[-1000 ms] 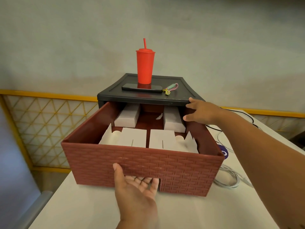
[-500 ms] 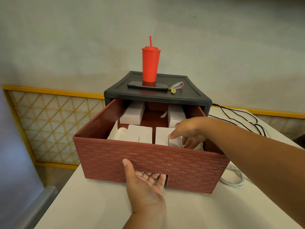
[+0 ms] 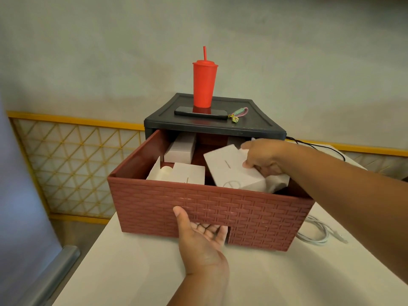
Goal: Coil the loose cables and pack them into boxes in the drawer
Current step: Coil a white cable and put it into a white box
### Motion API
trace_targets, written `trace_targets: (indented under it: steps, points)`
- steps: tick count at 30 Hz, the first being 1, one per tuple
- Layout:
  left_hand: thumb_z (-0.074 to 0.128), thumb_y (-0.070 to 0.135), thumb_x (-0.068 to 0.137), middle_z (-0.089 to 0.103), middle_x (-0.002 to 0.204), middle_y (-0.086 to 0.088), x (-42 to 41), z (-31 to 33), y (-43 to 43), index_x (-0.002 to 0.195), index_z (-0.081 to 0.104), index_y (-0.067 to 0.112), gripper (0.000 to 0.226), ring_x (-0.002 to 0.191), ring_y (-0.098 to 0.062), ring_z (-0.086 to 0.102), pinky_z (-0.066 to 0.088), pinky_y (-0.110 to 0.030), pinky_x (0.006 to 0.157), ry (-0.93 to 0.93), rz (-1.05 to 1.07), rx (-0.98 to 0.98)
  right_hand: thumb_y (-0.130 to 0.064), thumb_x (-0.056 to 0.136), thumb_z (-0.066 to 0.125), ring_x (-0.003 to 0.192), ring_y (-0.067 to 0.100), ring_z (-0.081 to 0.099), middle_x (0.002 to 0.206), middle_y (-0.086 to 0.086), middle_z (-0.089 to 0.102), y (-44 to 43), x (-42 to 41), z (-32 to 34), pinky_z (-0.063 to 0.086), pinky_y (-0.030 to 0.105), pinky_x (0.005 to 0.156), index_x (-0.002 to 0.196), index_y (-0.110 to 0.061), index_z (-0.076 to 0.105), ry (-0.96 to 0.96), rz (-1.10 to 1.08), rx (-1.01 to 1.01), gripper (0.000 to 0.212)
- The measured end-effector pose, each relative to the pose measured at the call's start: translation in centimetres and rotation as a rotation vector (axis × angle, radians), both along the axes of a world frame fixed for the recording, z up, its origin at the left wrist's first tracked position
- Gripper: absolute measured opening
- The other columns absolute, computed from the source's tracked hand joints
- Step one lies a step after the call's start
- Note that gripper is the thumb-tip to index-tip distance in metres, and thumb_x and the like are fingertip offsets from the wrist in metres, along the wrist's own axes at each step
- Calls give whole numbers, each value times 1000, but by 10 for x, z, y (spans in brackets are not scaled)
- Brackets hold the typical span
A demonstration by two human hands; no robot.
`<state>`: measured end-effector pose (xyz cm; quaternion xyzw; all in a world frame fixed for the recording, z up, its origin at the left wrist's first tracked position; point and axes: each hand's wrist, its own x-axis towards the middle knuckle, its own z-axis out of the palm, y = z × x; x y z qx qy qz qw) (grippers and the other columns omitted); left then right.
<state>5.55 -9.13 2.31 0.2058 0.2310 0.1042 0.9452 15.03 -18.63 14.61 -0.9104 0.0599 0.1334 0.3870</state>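
Fingers (image 3: 250, 162) of the right hand (image 3: 266, 155) curl round a white cardboard box (image 3: 229, 168), held tilted over the front right of the maroon drawer (image 3: 198, 208). The left hand (image 3: 202, 241), palm up, hooks its handle notch. Best to lift the box clear of the rim while steadying the drawer. Three more boxes seem to be inside, one half hidden. One white cable (image 3: 315, 236) and black cables (image 3: 315, 144) lie beside the drawer.

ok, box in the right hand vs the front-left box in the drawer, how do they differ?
The held box is tilted, partly lifted; front-left box lies flat in the drawer. The right hand grips the held box; nothing touches the front-left box. Both are white with a slit on top.
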Motion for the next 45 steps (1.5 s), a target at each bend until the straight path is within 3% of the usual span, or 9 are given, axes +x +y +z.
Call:
trace_targets:
  steps: [3,7,14,21,26,29,37,41,45]
  points:
    - [46,54,87,55,67,-2,2,-1,-2,80,59,13,43,63,-15,51,46,-30,65,-27,-12,16,4,92,46,117,39,51,126,27,51,-8,-7,17,45,43,97,131,5,44,-129,-31,42,39]
    - [49,48,88,61,71,-1,4,-3,-2,87,61,13,37,69,-14,57,47,-29,66,-63,-41,49,4,95,35,72,21,60,96,13,63,-22,-28,34,54,28,49,109,-7,60,-112,-18,314,30]
    - [55,29,89,55,69,0,16,-10,4,82,55,13,18,64,-12,52,55,-23,56,-127,-179,167,-7,94,47,74,12,63,88,-3,71,-52,-81,24,50,27,67,90,-28,68,-555,18,254,30]
    - [55,21,89,61,74,-3,33,-15,9,79,51,12,14,69,-13,60,56,-20,57,-120,-237,350,-2,89,51,65,-13,51,74,-18,59,-71,-100,-31,35,2,55,83,-30,60,-907,-162,75,30]
    - [54,21,91,58,80,-5,53,-12,12,80,50,11,16,77,-15,61,53,-29,72,-94,-252,410,3,87,48,64,-1,50,72,-22,56,-71,-91,-73,34,9,57,87,-26,65,-1048,-239,-18,33]
    - [51,22,93,64,87,-5,68,-12,17,86,53,12,13,83,-16,63,49,-36,84,-122,-290,433,4,75,49,62,11,52,73,-1,67,-65,-83,-99,37,15,56,94,-13,70,-1182,-240,-163,34]
    - [49,28,94,60,55,4,106,-16,22,114,51,2,33,44,-3,55,51,-22,47,-155,-365,505,27,42,69,53,27,58,63,2,65,-64,-64,-130,53,49,67,82,-10,70,-1243,-212,-458,55]
    - [48,23,97,60,47,3,110,-13,19,87,54,6,20,39,-7,57,46,-19,39,-116,-383,602,22,46,61,55,25,57,64,-3,65,-56,-58,-136,48,47,73,77,-15,68,-1246,-190,-488,49]
    - [53,23,94,71,87,-9,101,-20,24,108,62,7,23,74,-24,67,54,-34,65,-109,-437,606,17,50,57,59,23,58,65,-5,64,-46,-54,-143,46,48,81,78,-17,68,-1255,-166,-485,45]
